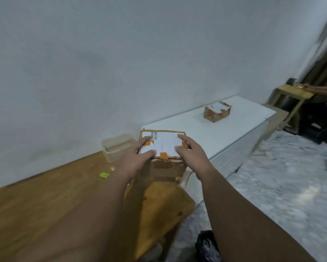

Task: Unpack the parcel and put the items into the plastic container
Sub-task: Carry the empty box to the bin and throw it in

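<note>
Only the head camera here, and it's a bit blurry. Both hands are on top of the parcel [163,143], a brown cardboard box with a white shipping label and bits of orange tape. The left hand [138,155] lies spread over the left side of the label, fingers mostly straight and thumb down at the near edge. The right hand [191,155] does the same on the right side, with its forefinger stretched across the label, its thumb on top and its outer fingers over the right edge. They look to be resting or pressing rather than pinching anything. The forearms hide the bottom of the parcel, so I can't tell what it stands on. The clear plastic container [117,148] is just left of the left hand, against the wall on the wooden surface [45,201], with its top open. Nearer than that, still left of the left hand, there's a small green scrap [104,175]. Beyond the right hand and further right, a second taped parcel [217,111] sits on a low white cabinet [240,133], well apart from the hands. Under the forearms there's a wooden seat [164,208]. At the far right edge another person's hand [321,89] is on a small wooden stand [296,92].
</note>
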